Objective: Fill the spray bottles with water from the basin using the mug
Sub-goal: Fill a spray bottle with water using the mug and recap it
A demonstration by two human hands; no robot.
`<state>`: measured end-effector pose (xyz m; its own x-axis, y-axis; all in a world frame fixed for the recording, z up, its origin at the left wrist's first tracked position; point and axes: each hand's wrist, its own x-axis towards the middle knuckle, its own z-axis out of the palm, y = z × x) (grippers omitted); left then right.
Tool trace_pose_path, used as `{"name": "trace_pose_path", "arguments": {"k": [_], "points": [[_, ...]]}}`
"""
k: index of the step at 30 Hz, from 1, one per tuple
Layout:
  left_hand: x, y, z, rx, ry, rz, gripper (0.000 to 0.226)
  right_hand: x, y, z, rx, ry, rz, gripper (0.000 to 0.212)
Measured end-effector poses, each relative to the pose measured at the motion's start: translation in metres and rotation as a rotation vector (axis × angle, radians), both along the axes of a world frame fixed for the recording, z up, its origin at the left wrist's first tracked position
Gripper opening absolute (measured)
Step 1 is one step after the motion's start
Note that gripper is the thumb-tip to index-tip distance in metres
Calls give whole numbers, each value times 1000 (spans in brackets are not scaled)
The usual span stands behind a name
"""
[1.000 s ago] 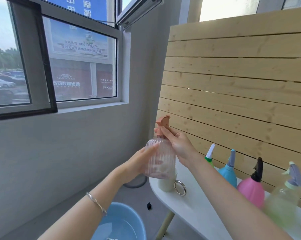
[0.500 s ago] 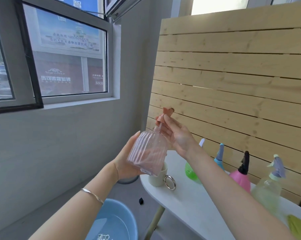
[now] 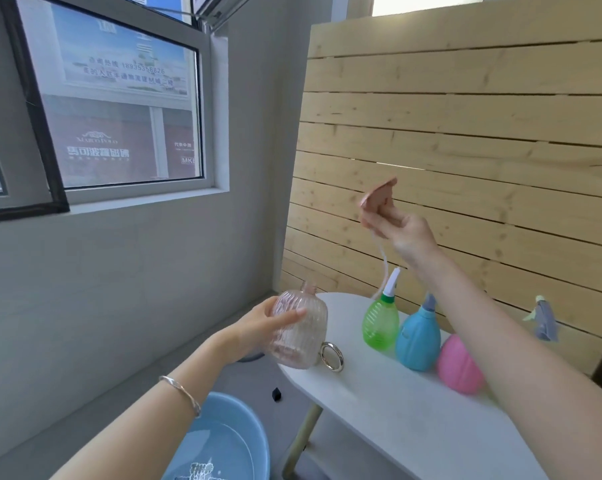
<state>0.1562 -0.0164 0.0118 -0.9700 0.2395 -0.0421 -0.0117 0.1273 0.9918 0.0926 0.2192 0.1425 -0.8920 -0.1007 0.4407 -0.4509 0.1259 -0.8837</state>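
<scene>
My left hand (image 3: 261,329) grips a ribbed clear pink bottle (image 3: 301,336) with an open neck, held at the left end of the white table (image 3: 396,420). My right hand (image 3: 401,230) is raised high to the right, holding the bottle's pink spray head (image 3: 379,197), whose thin tube (image 3: 382,261) hangs free below. The mug is hidden behind the bottle; only its metal ring handle (image 3: 332,356) shows. A blue basin (image 3: 223,441) with water sits on the floor below my left forearm.
A green bottle (image 3: 381,325), a blue bottle (image 3: 419,337) and a pink bottle (image 3: 459,365) stand in a row along the wooden slat wall (image 3: 465,133). A fourth sprayer's grey head (image 3: 545,323) shows past my right arm. A small black object (image 3: 276,394) lies on the floor.
My right hand has pulled the spray head and its tube out of the bottle and lifted it up to the right. My left hand has lowered the bottle towards the table.
</scene>
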Motion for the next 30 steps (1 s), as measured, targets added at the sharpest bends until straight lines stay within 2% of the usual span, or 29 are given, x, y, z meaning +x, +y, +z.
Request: {"name": "trace_pose_path", "arguments": {"k": [1,4,9,12,15,20,25,30], "points": [[-2,4,0,3,13,1,56,-1,6,-11,111,-48,5,13],[-13,14,-13,-12,6,30,87,-5,28,-57,360,-163,18,20],[-15,24,-37,55,-43,48,88,-21,67,-137,726,-347,49,17],[-15,26,-52,87,-61,95,88,-23,82,-183,842,-411,84,21],[-15,26,-65,121,-89,135,86,-21,88,-219,818,-458,103,19],[-14,27,-79,115,-85,138,87,-19,89,-239,712,-517,54,14],[-10,30,-86,100,-74,149,99,-16,89,-248,637,-557,35,26],[-8,25,-92,102,-90,131,89,-16,91,-250,605,-575,30,19]]}}
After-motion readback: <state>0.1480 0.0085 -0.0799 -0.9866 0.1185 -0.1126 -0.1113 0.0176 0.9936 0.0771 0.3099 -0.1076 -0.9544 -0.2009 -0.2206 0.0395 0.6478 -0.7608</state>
